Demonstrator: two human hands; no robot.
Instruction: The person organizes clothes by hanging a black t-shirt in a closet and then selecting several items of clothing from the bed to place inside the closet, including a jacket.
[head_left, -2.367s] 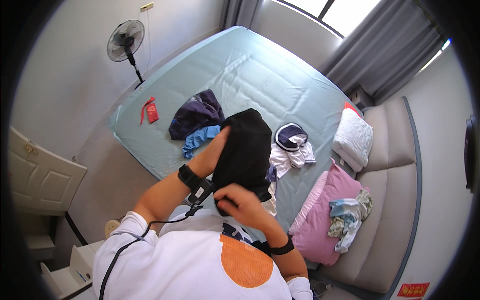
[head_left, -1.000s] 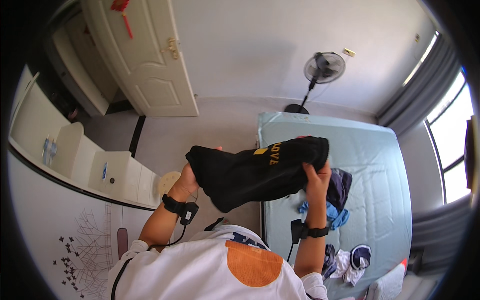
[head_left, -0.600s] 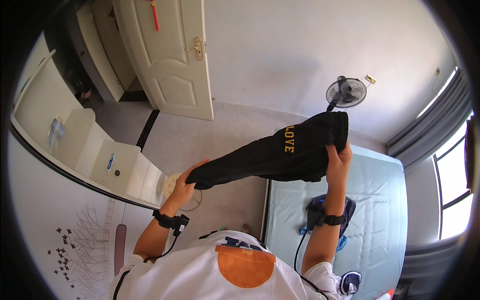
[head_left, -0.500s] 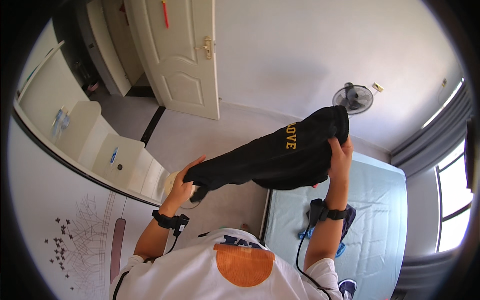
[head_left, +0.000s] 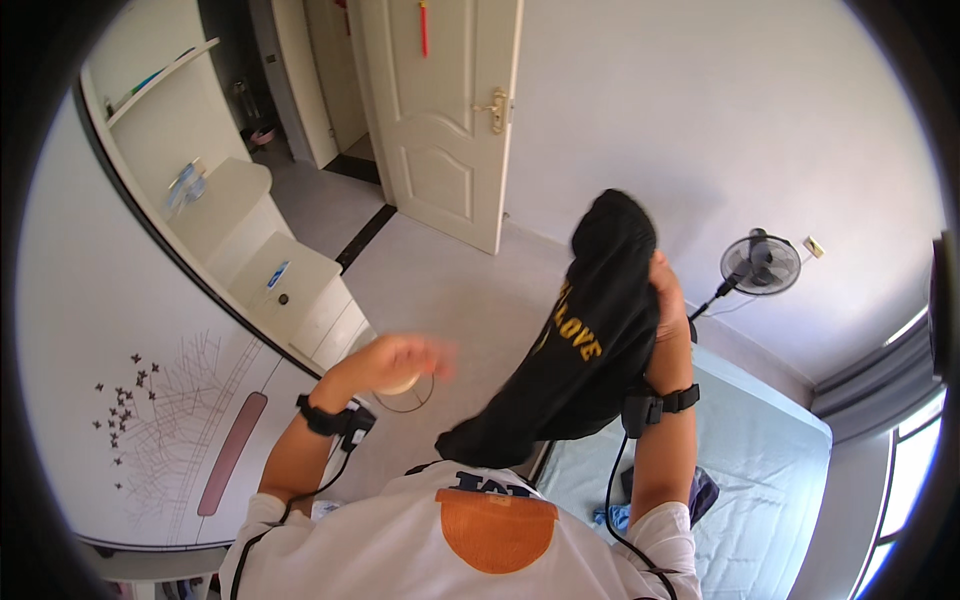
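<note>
My right hand (head_left: 669,300) grips a black garment with yellow lettering (head_left: 590,345) by its upper right side. The cloth hangs bunched and slanting, its lower end close to the front of my white shirt. Folds hide whether it is a top or a pair of trousers. Some fingers of that hand are behind the fabric. My left hand (head_left: 400,362) is in the air to the left of the garment, apart from it and empty. Motion blurs its fingers, which look stretched out.
A bed with a light blue sheet (head_left: 755,440) stands at the right, dark and blue clothes (head_left: 700,495) on it. Beyond it is a black fan (head_left: 760,265). A white cabinet (head_left: 290,290) is at the left, an open door (head_left: 440,120) at the back. A round stand (head_left: 405,400) is below my left hand.
My left hand has let go of the garment. The garment, stretched between both hands before, now hangs from my right hand, its left end dropped toward my shirt. The view has turned left.
</note>
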